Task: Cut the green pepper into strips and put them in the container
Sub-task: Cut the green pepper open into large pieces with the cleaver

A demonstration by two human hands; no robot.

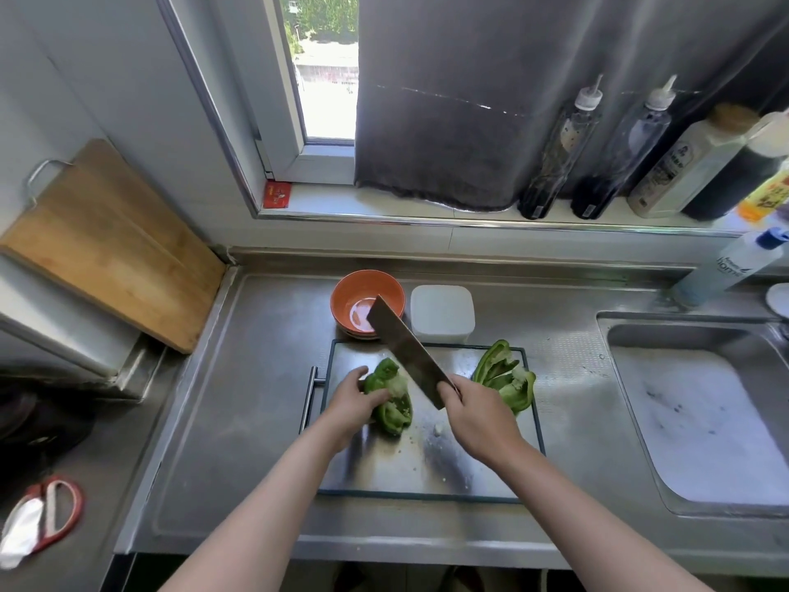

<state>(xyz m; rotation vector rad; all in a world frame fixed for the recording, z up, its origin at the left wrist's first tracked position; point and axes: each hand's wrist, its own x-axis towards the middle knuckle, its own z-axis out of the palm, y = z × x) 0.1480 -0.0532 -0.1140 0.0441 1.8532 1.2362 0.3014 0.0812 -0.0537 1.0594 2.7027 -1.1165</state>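
Green pepper half (390,401) lies mid-frame on the steel board (469,463), long axis up-frame, gripped by our left hand (352,401); our right hand (474,414) clenches the cleaver (405,348), slanted just right of it, apparently raised above the board.

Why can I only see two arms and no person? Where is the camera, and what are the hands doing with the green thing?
The camera sits on the person's head and looks down, so you see what they see: just their own arms. There is no machine, only two bare hands. The left hand holds one green pepper half on a shiny metal cutting board. The right hand grips a cleaver, whose blade seems lifted off the board. The other pepper half lies on the board's right side, untouched. Behind the board stand an orange bowl and a white container. The sink is to the right.
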